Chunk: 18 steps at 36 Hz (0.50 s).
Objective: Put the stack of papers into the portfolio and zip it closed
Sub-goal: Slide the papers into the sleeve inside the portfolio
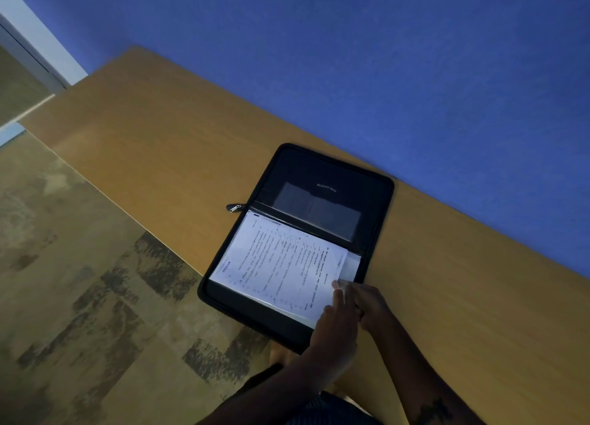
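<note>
Nearest the camera, the left hand (335, 325) and right hand (370, 303) met at the near right corner of the stack of papers (281, 265); the fingers appeared pinched on that corner, though the exact grip could not be told. The stack lay on the lower half of the open portfolio (297, 242), with a sheet edge projecting toward the right rim. Likely hazard: closing with sheets unsquared would crease that edge or catch paper in the zipper track. The portfolio's near corner overhung the table (143, 144) edge, so a downward press might tip it. Farther off, the zipper pull (234, 208) lay outside the spine, untouched.
</note>
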Motion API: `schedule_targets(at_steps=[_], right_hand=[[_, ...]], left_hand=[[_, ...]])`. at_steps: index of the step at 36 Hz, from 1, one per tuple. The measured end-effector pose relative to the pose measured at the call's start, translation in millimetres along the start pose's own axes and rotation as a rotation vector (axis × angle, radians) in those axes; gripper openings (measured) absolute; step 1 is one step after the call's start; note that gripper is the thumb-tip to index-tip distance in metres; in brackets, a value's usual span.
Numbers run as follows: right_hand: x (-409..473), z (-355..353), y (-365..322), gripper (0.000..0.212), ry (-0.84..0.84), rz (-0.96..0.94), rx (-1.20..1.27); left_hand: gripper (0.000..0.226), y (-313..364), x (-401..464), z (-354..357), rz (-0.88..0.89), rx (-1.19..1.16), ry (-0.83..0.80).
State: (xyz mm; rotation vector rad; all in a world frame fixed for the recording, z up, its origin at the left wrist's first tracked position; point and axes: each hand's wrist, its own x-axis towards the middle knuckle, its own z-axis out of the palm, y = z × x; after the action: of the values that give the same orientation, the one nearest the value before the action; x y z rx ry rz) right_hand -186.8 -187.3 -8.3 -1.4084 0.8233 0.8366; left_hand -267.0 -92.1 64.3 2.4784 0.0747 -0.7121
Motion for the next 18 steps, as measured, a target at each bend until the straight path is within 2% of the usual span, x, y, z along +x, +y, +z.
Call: schedule_targets(at_steps=[8, 18], right_hand=[[1, 4, -2, 0.013, 0.021, 0.001, 0.021], [-9, 6, 1, 0.022, 0.032, -0.036, -0.005]], left_hand=[[0.111, -5, 2, 5, 0.023, -0.017, 0.008], [0.119, -16, 0, 0, 0.050, -0.060, -0.007]])
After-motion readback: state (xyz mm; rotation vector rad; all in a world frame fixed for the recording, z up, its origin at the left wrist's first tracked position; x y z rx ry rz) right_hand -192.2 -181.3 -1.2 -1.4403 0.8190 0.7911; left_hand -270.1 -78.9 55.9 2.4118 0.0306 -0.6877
